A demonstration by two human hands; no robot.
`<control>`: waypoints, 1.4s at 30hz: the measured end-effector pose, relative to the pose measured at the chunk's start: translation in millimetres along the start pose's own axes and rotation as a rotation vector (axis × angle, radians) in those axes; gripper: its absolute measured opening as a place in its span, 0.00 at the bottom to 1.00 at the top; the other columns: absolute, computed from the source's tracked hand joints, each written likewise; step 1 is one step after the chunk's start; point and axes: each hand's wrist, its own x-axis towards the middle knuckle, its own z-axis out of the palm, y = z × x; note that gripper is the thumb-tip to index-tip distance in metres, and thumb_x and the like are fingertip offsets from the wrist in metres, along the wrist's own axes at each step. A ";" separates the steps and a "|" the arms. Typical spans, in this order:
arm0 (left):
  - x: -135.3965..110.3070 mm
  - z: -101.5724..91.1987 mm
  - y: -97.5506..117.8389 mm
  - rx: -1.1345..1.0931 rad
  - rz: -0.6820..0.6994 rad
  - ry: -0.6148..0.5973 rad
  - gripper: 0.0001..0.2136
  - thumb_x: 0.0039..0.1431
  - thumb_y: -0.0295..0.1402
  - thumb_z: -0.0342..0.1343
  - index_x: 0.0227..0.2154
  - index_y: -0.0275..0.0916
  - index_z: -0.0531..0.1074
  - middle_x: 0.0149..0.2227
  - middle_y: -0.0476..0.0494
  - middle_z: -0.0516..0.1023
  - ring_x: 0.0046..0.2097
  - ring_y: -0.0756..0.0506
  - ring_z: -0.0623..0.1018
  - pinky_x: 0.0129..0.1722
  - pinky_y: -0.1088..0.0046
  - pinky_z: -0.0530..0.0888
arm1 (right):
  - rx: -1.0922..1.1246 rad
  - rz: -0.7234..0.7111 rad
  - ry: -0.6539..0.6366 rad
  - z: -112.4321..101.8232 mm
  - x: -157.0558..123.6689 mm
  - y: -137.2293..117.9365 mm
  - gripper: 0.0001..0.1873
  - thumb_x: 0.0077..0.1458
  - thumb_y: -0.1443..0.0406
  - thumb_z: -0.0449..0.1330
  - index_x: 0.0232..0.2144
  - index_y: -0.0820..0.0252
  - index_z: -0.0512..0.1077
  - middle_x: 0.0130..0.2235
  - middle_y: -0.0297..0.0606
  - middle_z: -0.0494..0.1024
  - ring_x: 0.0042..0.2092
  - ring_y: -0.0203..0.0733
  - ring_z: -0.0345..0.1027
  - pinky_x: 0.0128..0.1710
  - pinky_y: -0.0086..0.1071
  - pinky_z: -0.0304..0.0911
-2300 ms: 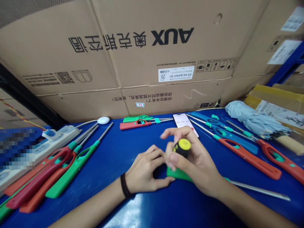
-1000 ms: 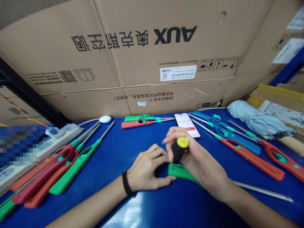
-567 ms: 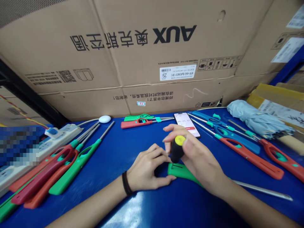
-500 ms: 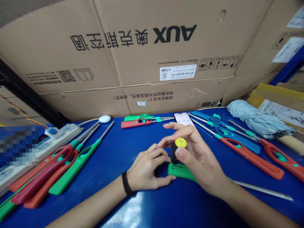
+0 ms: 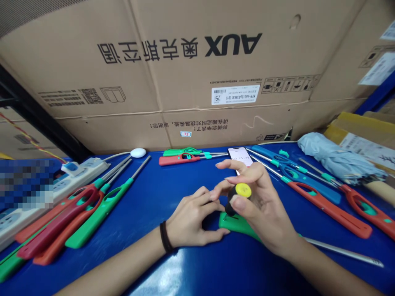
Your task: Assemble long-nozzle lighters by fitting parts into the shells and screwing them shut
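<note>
My right hand (image 5: 265, 205) is closed round a screwdriver (image 5: 232, 205) with a black handle and a yellow cap. The screwdriver leans, its tip low over the end of a green gas lighter (image 5: 237, 225) that lies on the blue table. My left hand (image 5: 193, 216) grips the left end of that lighter, thumb on the near side and fingers on the far side. The lighter's middle is hidden under my right hand; its metal tube (image 5: 342, 250) comes out to the right.
Red and green lighters (image 5: 98, 213) lie at the left beside a white power strip (image 5: 64, 185). More lighters (image 5: 327, 205) lie at the right, near a folded light-blue umbrella (image 5: 339, 158). A phone (image 5: 239, 155) showing a timer and a large cardboard box (image 5: 185, 82) stand behind.
The screwdriver's capped end has tilted a little to the right with my right hand. My left hand stays on the lighter. The whole view has shifted slightly.
</note>
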 end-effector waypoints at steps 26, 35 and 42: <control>0.2 0.9 -1.7 0.053 0.000 -0.010 0.12 0.50 0.39 0.59 0.35 0.39 0.72 0.38 0.43 0.76 0.37 0.42 0.73 0.33 0.67 0.74 | -0.049 -0.065 0.414 42.6 -9.1 16.7 0.08 0.55 0.63 0.62 0.35 0.51 0.65 0.40 0.30 0.64 0.34 0.32 0.65 0.36 0.30 0.64; 1.5 -1.0 -0.9 0.022 0.013 0.010 0.13 0.48 0.39 0.62 0.36 0.41 0.73 0.36 0.46 0.75 0.35 0.44 0.70 0.33 0.68 0.72 | -0.010 0.082 0.303 19.5 -16.9 8.2 0.18 0.64 0.52 0.45 0.40 0.52 0.71 0.30 0.33 0.66 0.32 0.38 0.60 0.34 0.32 0.59; 3.2 -1.8 -1.6 -0.008 -0.002 -0.044 0.13 0.50 0.41 0.61 0.37 0.41 0.74 0.37 0.46 0.76 0.37 0.45 0.70 0.36 0.68 0.73 | -0.252 -0.081 0.551 27.5 -20.2 16.0 0.12 0.60 0.55 0.54 0.38 0.53 0.73 0.45 0.38 0.65 0.42 0.41 0.65 0.45 0.38 0.63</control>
